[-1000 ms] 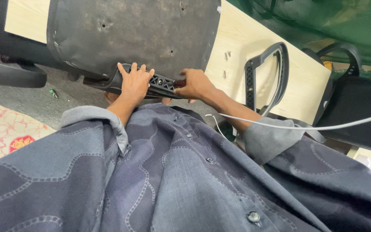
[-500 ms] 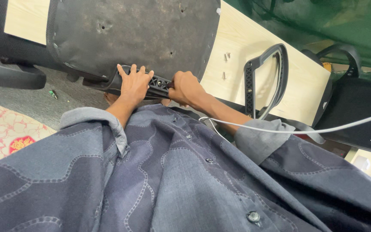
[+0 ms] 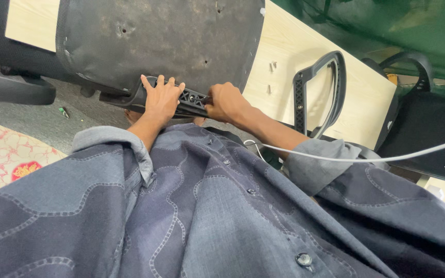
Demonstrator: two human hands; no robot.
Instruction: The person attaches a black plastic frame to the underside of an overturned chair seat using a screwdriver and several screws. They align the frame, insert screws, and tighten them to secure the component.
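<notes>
Black ribbed plastic bracket is seen lying along the lower edge of an upturned chair seat, whose dark, scuffed underside faces the camera. The left hand is laid flat over the bracket's left part, fingers spread and pressed down on it. The right hand is curled at the bracket's right end, fingers closed about that end; whether a screw or small tool is pinched inside cannot be told, as the fingertips are hidden.

Seat and bracket are held just in front of the person's lap, above the grey stitched shirt. The bracket is touching the seat underside, but it cannot be told whether it is fastened or only held against it.

Judged progress: the work appears to be at an early to middle point. The bracket is placed against the seat and steadied with both hands. A loose armrest, black and loop-shaped, is lying apart on the pale wooden board, not yet joined to anything. A few small screws are lying on the same board, near the seat's right edge, unused. Fixing of the bracket and fitting of the armrest are therefore judged still to be done.

A white cable is crossing the right forearm. A second black chair part is resting at far right.
</notes>
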